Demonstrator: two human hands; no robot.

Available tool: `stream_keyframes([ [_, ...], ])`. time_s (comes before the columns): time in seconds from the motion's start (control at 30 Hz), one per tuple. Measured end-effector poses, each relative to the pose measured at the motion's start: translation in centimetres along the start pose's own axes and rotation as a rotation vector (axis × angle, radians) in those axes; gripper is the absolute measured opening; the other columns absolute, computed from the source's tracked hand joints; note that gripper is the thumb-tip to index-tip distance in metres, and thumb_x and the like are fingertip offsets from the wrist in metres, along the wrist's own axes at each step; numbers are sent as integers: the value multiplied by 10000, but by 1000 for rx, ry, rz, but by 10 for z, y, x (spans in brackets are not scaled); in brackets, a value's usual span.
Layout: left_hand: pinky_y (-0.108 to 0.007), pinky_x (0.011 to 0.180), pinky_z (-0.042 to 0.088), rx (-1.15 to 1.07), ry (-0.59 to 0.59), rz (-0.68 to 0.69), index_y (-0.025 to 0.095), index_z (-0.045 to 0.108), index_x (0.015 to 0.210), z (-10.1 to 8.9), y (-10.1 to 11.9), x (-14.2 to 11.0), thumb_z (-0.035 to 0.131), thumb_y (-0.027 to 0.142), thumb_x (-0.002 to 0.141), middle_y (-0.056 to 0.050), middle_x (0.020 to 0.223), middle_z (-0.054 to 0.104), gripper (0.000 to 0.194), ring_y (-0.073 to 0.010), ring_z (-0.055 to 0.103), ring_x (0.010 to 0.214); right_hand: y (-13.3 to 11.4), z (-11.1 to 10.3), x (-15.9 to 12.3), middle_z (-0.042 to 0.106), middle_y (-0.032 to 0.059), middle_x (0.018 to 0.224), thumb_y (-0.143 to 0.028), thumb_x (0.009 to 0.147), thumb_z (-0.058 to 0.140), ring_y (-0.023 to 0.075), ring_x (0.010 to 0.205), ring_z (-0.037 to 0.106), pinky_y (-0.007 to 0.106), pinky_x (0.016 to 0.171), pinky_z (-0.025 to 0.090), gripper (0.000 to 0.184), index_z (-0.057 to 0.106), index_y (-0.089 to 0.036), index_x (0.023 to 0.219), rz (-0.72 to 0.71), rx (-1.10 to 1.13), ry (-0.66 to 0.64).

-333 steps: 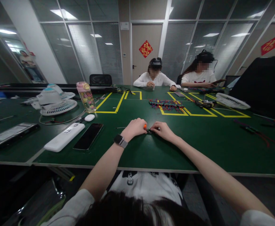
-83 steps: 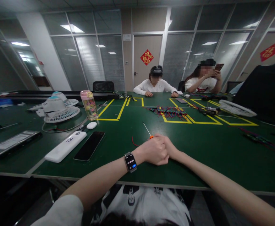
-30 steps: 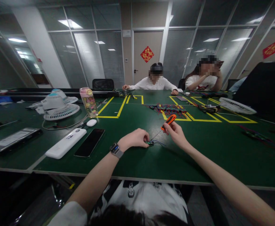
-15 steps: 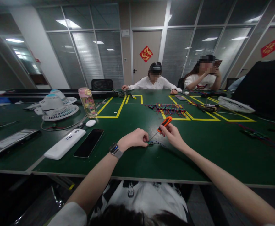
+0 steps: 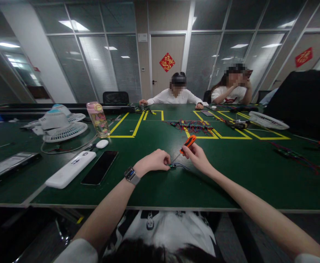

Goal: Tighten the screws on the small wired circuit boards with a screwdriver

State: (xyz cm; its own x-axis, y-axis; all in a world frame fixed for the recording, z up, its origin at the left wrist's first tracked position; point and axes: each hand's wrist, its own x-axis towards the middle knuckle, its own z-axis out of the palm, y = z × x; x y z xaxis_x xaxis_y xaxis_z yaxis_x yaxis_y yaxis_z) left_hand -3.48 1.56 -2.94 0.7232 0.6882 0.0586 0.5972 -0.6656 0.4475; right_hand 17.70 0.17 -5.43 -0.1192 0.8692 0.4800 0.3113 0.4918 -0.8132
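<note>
On the green table, my left hand has its fingers closed on the edge of a small green circuit board. Thin dark wires run from the board to the right. My right hand grips an orange and black screwdriver by its handle. The screwdriver's thin shaft slants down and left, and its tip is at or close to the board; whether it touches I cannot tell. Part of the board is hidden by my left fingers.
Left of my hands lie a black phone, a white power bank and a white oval case. Behind stand a bottle and white fans. Wired boards lie beyond my hands. Two people sit across the table.
The whole view has shifted slightly, so everything sits a little further left. Both hands keep their hold on the board and the screwdriver, with the shaft still angled to the board.
</note>
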Motion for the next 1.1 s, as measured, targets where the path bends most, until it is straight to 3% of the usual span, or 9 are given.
stream_keyframes([
  [0.47,-199,587,414,-14,9,-4,146,704,826,1,-1,1,676,247,721,-33,744,672,148,-129,603,665,-9,2,1,542,-2,600,-439,858,514,129,530,481,242,500,356,287,525,-162,784,-77,-158,21],
  [0.67,-215,591,419,6,26,8,140,703,799,0,1,1,692,236,716,-40,737,676,127,-143,609,666,-29,8,8,541,-13,579,-388,839,558,121,523,464,237,511,335,233,511,-174,758,-215,-286,-55],
  [0.87,-237,627,438,-24,33,2,140,701,766,2,-2,2,696,247,715,-36,709,667,119,-150,604,661,-45,15,24,484,-37,573,-386,801,639,101,528,418,223,505,300,290,492,-174,669,-255,-314,-165],
  [0.97,-244,648,458,-111,-29,-45,140,705,830,-6,-7,0,731,307,683,-41,746,675,225,-162,619,692,-43,18,28,478,-34,609,-366,803,648,108,567,431,229,535,315,259,535,-161,693,-268,-256,-195],
  [1.03,-257,659,482,-260,-61,-58,150,663,1024,-16,-7,-3,778,401,622,-52,861,687,488,-178,638,733,-39,18,29,488,-24,644,-347,822,630,118,599,442,236,557,330,222,564,-157,727,-291,-224,-199],
  [1.1,-281,779,498,-516,58,63,188,521,1258,-27,-4,-4,729,400,702,-86,1093,650,630,-188,643,898,-35,18,29,510,-6,694,-337,848,600,131,640,464,246,588,354,200,587,-158,761,-319,-196,-199],
])
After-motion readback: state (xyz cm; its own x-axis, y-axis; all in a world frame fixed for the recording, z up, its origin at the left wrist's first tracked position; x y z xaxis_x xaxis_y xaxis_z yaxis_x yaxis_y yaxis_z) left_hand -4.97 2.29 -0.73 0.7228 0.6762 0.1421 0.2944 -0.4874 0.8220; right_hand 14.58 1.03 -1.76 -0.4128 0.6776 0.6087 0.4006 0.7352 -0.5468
